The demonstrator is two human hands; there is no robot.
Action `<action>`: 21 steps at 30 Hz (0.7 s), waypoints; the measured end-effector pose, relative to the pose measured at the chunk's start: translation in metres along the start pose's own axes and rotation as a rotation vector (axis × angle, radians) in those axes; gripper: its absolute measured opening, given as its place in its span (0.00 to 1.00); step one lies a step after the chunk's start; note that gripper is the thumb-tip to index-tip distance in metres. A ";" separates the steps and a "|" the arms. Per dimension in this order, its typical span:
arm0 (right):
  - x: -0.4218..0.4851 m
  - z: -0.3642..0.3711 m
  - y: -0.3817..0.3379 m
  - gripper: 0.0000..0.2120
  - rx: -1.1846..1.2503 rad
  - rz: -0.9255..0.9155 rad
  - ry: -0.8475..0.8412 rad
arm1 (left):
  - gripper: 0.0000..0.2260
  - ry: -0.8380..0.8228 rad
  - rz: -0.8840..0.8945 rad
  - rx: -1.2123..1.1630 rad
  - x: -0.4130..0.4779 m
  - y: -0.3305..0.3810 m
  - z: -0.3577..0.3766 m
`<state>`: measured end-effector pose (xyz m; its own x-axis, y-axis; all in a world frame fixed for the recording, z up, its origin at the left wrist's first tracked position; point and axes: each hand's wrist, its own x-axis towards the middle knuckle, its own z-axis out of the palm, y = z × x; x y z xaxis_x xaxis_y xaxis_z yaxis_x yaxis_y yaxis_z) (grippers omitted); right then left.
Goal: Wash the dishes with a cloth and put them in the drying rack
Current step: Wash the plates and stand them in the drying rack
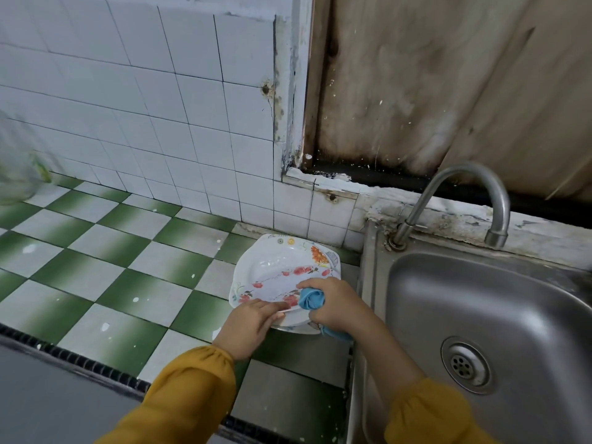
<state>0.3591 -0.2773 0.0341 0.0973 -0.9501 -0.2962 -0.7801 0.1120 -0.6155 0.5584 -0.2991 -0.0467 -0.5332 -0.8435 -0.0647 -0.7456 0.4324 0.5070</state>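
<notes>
A stack of white plates (275, 267) with red and orange flower prints sits on the green-and-white tiled counter, just left of the sink. My left hand (253, 325) pinches the near edge of the top plate, fingers lying on its rim. My right hand (336, 304) grips a bunched blue cloth (311, 299) against the plate's right side; a tail of the cloth hangs out below the hand. Both sleeves are mustard yellow.
A steel sink (480, 315) with a drain (466, 365) lies on the right, and a curved tap (474, 200) arches over its back edge. A blurred clear bag or container (19, 168) stands at the far left. White wall tiles back the tiled counter (105, 257).
</notes>
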 end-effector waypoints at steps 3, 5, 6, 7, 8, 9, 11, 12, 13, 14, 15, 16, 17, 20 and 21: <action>-0.004 -0.007 -0.001 0.29 -0.010 -0.042 0.081 | 0.44 0.035 0.015 -0.101 0.003 0.006 -0.003; -0.006 -0.009 -0.005 0.30 0.045 -0.076 0.160 | 0.36 0.070 0.000 -0.162 0.006 0.013 -0.009; -0.006 -0.010 -0.007 0.31 0.107 -0.091 0.221 | 0.31 0.101 -0.020 -0.197 0.008 0.017 -0.012; -0.005 -0.009 -0.008 0.32 0.171 -0.107 0.291 | 0.26 0.152 -0.043 -0.248 0.009 0.022 -0.016; -0.004 -0.008 -0.010 0.33 0.231 -0.122 0.359 | 0.23 0.227 -0.076 -0.320 0.012 0.026 -0.019; -0.003 -0.006 -0.013 0.33 0.291 -0.134 0.423 | 0.20 0.312 -0.123 -0.408 0.015 0.030 -0.023; 0.002 -0.002 -0.016 0.33 0.402 -0.149 0.529 | 0.15 0.497 -0.209 -0.553 0.022 0.039 -0.029; 0.004 0.000 -0.018 0.33 0.417 -0.166 0.554 | 0.13 0.585 -0.223 -0.596 0.024 0.044 -0.032; 0.007 0.003 -0.021 0.31 0.409 -0.202 0.560 | 0.11 0.659 -0.217 -0.629 0.025 0.051 -0.035; 0.008 0.007 -0.024 0.30 0.380 -0.259 0.544 | 0.11 0.714 -0.196 -0.665 0.025 0.060 -0.039; 0.009 0.013 -0.029 0.29 0.312 -0.313 0.524 | 0.10 0.754 -0.174 -0.706 0.025 0.069 -0.043; 0.011 0.018 -0.032 0.27 0.210 -0.349 0.510 | 0.10 0.790 -0.156 -0.750 0.024 0.076 -0.047; 0.014 0.018 -0.035 0.27 0.125 -0.362 0.517 | 0.11 0.829 -0.144 -0.797 0.023 0.084 -0.053; 0.037 -0.007 -0.037 0.25 0.202 -0.198 0.737 | 0.12 0.886 -0.118 -0.918 0.014 0.097 -0.072; 0.045 -0.024 -0.039 0.24 0.335 -0.078 0.805 | 0.12 0.887 -0.100 -0.942 0.008 0.101 -0.079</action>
<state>0.3791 -0.3320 0.0625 -0.4218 -0.8613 0.2834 -0.5541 -0.0025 -0.8324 0.5098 -0.2875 0.0721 0.2231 -0.9376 0.2667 -0.0074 0.2719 0.9623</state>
